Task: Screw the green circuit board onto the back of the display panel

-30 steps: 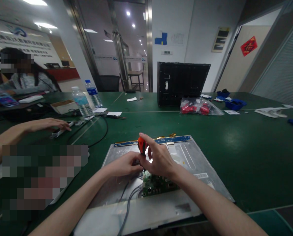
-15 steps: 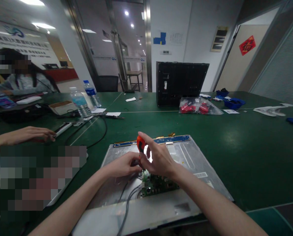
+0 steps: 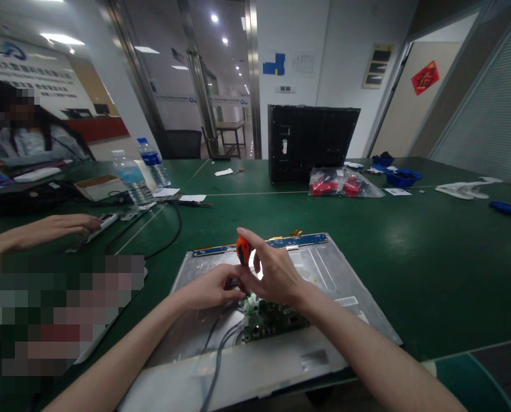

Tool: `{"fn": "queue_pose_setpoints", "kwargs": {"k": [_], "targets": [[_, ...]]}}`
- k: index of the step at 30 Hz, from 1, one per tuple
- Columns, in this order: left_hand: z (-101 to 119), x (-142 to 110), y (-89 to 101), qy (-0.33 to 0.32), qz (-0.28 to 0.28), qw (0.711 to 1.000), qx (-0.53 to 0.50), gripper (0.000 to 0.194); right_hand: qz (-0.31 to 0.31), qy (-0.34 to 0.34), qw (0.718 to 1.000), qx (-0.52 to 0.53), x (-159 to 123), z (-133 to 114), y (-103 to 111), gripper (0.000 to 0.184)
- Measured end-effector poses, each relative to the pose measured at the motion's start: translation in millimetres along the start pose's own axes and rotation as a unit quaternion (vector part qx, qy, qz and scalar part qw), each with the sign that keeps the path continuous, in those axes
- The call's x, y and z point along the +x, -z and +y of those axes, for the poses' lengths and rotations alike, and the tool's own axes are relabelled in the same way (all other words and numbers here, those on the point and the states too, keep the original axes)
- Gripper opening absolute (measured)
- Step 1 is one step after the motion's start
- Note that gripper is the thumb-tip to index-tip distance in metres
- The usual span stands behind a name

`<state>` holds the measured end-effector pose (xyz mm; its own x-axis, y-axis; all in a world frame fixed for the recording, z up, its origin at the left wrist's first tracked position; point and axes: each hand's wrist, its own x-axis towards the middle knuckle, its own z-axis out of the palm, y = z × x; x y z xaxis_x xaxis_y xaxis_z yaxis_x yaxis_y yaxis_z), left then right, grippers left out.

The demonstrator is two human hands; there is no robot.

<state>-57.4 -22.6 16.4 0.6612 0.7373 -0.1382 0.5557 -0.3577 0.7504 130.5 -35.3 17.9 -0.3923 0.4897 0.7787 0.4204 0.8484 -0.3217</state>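
Observation:
An orange and black screwdriver (image 3: 242, 250) stands nearly upright over a green circuit board (image 3: 272, 321). My right hand (image 3: 276, 269) grips it by the handle, fingers closed. My left hand (image 3: 218, 286) is closed around the lower end, at the shaft; its fingertips hide the tip. The board lies on the silver back of a flat display panel (image 3: 358, 320), which has a blue circuit strip (image 3: 309, 241) along its far edge. Dark cables (image 3: 221, 355) run from beside the board toward the near edge.
A co-worker's hand (image 3: 72, 224) touches a slim pale part (image 3: 103, 226) at the left. Water bottles (image 3: 133, 182) and a black cable (image 3: 178, 223) are beyond. Behind the panel stand a black monitor housing (image 3: 313, 140) and a bag of red parts (image 3: 345, 184). Blue trays (image 3: 403, 178) sit farther right.
The view has shifted slightly. The co-worker's hand has moved onto the slim pale part. My hands keep nearly the same place at the screwdriver.

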Motion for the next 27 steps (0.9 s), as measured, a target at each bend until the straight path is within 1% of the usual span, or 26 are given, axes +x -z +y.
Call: {"fn": "queue_pose_setpoints", "kwargs": {"k": [3,11,18,22,25,27], "targets": [[-1.5,0.5,0.4,-0.010,-0.005,1.000,0.001,0.012,-0.012,-0.003,1.000,0.006,-0.1,1.0,2.5,0.062],[-7.0,3.3,1.3,-0.017,-0.019,1.000,-0.009,0.015,-0.002,-0.008,1.000,-0.014,0.2,1.5,1.8,0.062],[-12.3,4.7,3.4,0.008,-0.022,0.999,0.032,0.017,0.013,0.005,0.999,-0.033,2.4,1.4,0.9,0.056],[-13.7,5.4,4.4,0.010,-0.030,0.999,0.033,0.017,0.007,-0.002,0.999,-0.034,2.5,2.5,0.7,0.055],[-14.6,5.2,5.5,0.008,-0.032,0.999,0.028,0.017,-0.009,-0.010,0.999,-0.038,2.5,3.0,1.1,0.058],[-15.1,5.1,6.3,0.004,-0.045,0.999,0.026,0.016,-0.013,-0.014,0.999,-0.040,2.5,3.1,1.6,0.058]]}}
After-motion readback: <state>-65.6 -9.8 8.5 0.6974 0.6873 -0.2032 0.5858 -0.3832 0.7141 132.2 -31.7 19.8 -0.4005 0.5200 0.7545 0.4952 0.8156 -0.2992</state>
